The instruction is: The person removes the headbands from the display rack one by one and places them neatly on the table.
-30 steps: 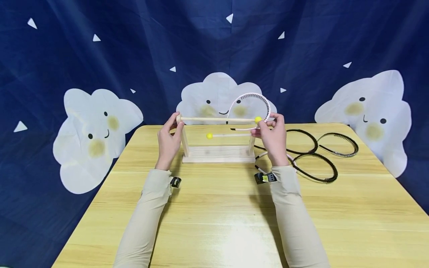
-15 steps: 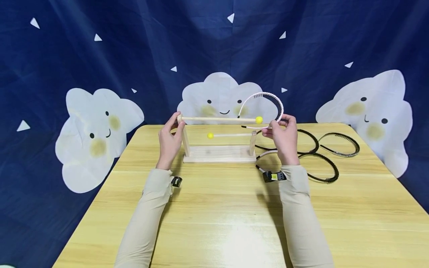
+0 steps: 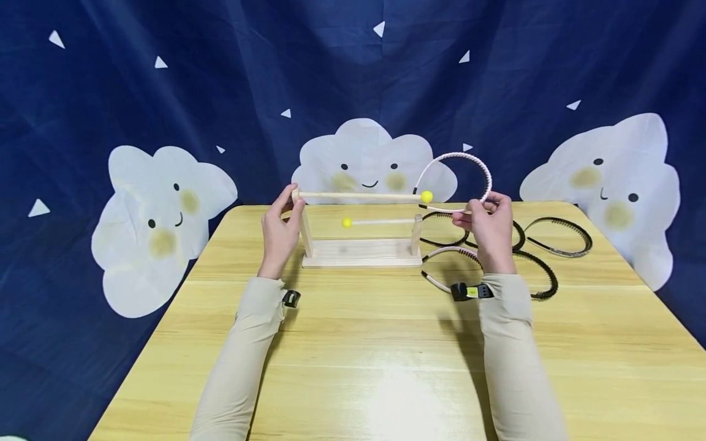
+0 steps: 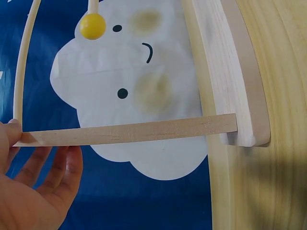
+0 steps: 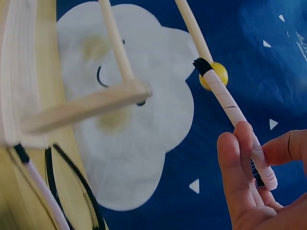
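Note:
My left hand [image 3: 280, 236] grips the top of the left post [image 4: 144, 130] of a pale wooden rack. An upper rod [image 3: 358, 195] runs right from that post and ends in a yellow ball [image 3: 426, 196]. A lower rod [image 3: 383, 222] runs left from the shorter right post, with its own yellow ball [image 3: 347, 223]. My right hand [image 3: 493, 236] pinches a whitish-pink toothed headband [image 5: 228, 103] between thumb and fingers, raised above the table. One black tip overlaps the upper ball in the right wrist view; I cannot tell whether they touch.
Several headbands lie on the wooden table [image 3: 353, 343] right of the rack, including a whitish-pink one [image 3: 441, 250], a black one [image 3: 551, 275] and a dark one [image 3: 584, 236] farther right. A blue cloth with white clouds [image 3: 375, 138] hangs behind.
My right hand has moved right, taking the headband from across the upper rod's right part to beyond the ball. My left hand stays on the post, and the rack stands still.

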`<state>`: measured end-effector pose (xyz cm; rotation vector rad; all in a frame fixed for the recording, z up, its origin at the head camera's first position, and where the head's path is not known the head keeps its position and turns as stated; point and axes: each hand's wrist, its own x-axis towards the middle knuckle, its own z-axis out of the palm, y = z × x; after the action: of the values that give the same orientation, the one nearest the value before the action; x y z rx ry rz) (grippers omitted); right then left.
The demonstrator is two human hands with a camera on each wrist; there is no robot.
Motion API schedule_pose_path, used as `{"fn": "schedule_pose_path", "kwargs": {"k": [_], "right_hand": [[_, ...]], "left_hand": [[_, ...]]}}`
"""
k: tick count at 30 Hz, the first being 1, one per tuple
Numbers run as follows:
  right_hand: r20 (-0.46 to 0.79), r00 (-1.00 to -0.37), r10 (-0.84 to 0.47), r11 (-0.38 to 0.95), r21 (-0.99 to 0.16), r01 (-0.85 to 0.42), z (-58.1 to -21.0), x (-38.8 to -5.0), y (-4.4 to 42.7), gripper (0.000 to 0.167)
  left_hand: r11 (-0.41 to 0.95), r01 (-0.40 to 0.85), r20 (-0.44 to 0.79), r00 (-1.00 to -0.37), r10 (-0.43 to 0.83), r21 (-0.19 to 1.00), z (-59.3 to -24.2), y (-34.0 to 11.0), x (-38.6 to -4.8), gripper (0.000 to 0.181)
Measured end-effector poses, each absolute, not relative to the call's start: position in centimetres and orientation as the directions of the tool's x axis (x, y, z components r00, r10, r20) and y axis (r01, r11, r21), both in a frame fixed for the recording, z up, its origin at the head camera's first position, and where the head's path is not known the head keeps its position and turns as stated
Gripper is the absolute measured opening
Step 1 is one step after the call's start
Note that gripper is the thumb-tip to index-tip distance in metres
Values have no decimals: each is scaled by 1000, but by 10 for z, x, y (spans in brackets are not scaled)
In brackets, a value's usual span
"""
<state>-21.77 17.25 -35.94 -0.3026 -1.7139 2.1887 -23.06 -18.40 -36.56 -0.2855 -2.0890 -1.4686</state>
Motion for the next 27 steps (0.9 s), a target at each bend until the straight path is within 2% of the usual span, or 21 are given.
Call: {"fn": "schedule_pose_path", "kwargs": {"k": [13,27], "right_hand": [[-4,-908,420,-260,-959,-116,-361,-196,233,33],[38,-929,369,-258,-956,-142,-393,-140,333,15]], "left_hand": [[366,477,553,-822,-137,799,-365,-185,-230,39],[371,473,553,-820,-145,799,-365,-184,-230,38]]}}
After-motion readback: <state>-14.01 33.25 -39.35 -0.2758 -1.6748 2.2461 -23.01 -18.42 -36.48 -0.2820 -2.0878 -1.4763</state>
